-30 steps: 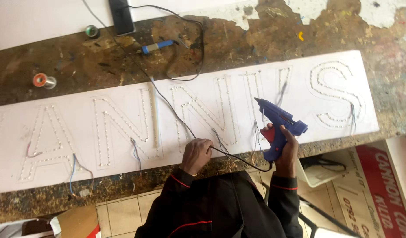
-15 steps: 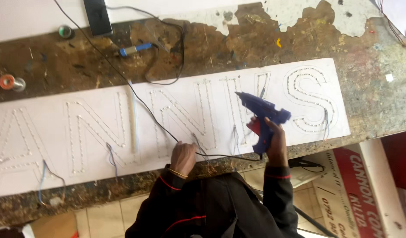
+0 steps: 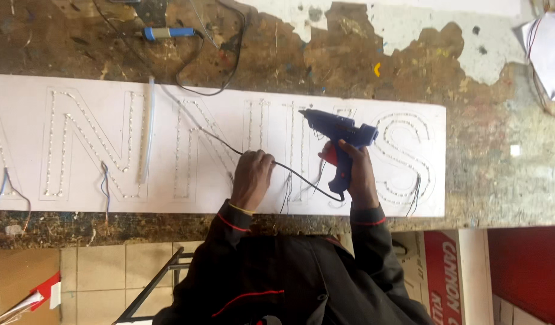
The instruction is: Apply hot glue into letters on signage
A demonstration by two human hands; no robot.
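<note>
Scarred, paint-flaked worktop (image 3: 470, 174) carrying a long white sign board (image 3: 217, 150) with dotted letter outlines.
Right hand (image 3: 357, 174) grips a blue glue gun (image 3: 341, 135) over the board; left hand (image 3: 253, 177) pinches its black cord (image 3: 229, 147), which could snag and drag the nozzle. A red carton (image 3: 443, 277) stands below.

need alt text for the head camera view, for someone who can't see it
A person's right hand grips a blue hot glue gun over a long white sign board with letter outlines of small lights. The left hand rests on the board at the gun's black cord, on a worn, paint-chipped workbench.
</note>
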